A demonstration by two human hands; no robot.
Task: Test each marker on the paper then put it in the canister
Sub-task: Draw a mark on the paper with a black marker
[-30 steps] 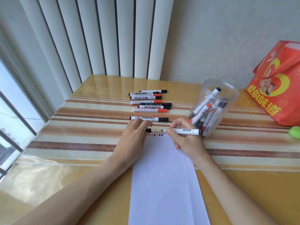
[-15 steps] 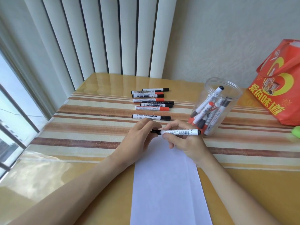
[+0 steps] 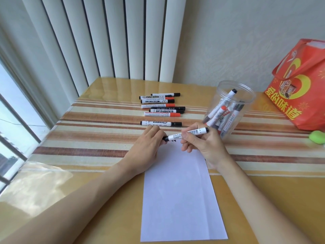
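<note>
Hidden or partial: the marks at the far edge of the paper (image 3: pixel 181 191) were mostly covered by the hands; a green object (image 3: pixel 317 137) was cut off at the right edge. One marker in hand (image 3: pixel 186 134), white-barrelled, held level above the paper's far end: the right hand (image 3: pixel 202 143) pinched its barrel, fingers curled round it, while the left hand (image 3: pixel 149 143) gripped its black left end (cap or tip, not discernible). Loose markers (image 3: pixel 161 108) lying on the striped table (image 3: pixel 88 138), far of the hands: seven counted, black- and red-capped. One clear canister (image 3: pixel 233 95), right of the hands, containing several markers (overlapping, count unclear). One red bag (image 3: pixel 302 88), far right.
</note>
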